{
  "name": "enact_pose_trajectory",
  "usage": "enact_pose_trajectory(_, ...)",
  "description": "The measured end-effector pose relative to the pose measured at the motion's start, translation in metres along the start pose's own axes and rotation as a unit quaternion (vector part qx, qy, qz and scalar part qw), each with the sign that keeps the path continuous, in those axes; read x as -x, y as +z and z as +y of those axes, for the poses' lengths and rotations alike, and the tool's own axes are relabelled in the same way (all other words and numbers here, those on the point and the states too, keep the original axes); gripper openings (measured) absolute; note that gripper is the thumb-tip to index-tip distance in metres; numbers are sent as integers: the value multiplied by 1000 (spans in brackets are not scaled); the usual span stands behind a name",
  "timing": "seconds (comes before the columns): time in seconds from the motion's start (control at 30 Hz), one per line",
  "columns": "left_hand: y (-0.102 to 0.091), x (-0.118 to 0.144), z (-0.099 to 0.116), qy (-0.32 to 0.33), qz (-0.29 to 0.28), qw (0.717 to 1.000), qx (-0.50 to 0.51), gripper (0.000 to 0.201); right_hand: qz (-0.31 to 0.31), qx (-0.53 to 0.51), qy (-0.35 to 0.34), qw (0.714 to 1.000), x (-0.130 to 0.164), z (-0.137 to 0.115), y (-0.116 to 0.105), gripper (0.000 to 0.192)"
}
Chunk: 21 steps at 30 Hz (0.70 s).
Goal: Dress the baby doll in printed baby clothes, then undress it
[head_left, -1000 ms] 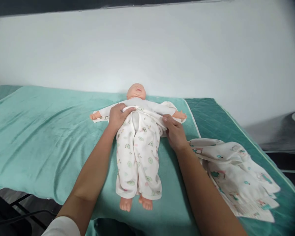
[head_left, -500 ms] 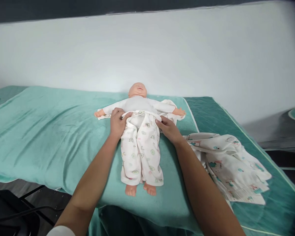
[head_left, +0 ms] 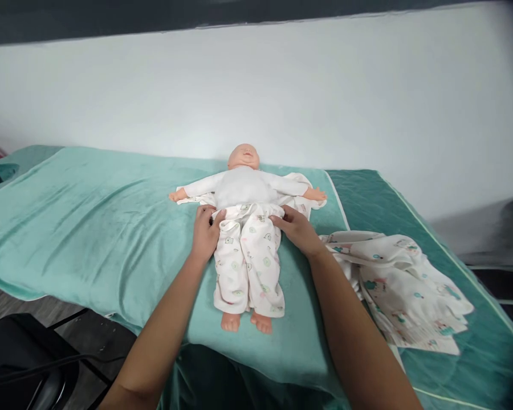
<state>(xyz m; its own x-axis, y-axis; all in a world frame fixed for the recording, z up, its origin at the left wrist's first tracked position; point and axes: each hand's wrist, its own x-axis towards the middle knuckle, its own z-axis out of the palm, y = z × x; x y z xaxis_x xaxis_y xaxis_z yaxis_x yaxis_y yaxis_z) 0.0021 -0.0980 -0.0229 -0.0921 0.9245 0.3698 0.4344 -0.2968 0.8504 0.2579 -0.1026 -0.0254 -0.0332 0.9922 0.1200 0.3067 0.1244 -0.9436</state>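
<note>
Doll (head_left: 243, 188) supine on green bed cover (head_left: 89, 228), printed pants (head_left: 248, 262) on both legs with waistband at the hips, left hand (head_left: 205, 230) and right hand (head_left: 297, 228) each pinching a waistband side; folded clothes (head_left: 406, 290) just beside, untouched.

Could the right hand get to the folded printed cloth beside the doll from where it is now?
Probably yes: the right hand rests at the doll's waistband, and the printed cloth lies uncovered just beyond that forearm, nothing between.
</note>
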Motion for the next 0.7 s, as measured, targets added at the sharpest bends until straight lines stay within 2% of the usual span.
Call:
enact_pose_trajectory(0.1,0,1,1,5,-6,1000,0,30,26,27,15,999,28,-5,9,49)
enact_pose_trajectory(0.23,0,1,3,20,-7,1000,0,28,12,10,6,1000,49,-9,19,41)
enact_pose_trajectory(0.4,10,-10,4,47,17,999,-8,26,20,3,-18,1000,36,-8,23,35)
enact_pose_trajectory(0.53,24,-28,4,68,25,997,3,31,56,-8,-29,998,29,-6,24,43)
enact_pose_trajectory(0.7,38,-50,2,50,16,999,14,39,68,-36,-30,997,28,-6,25,52)
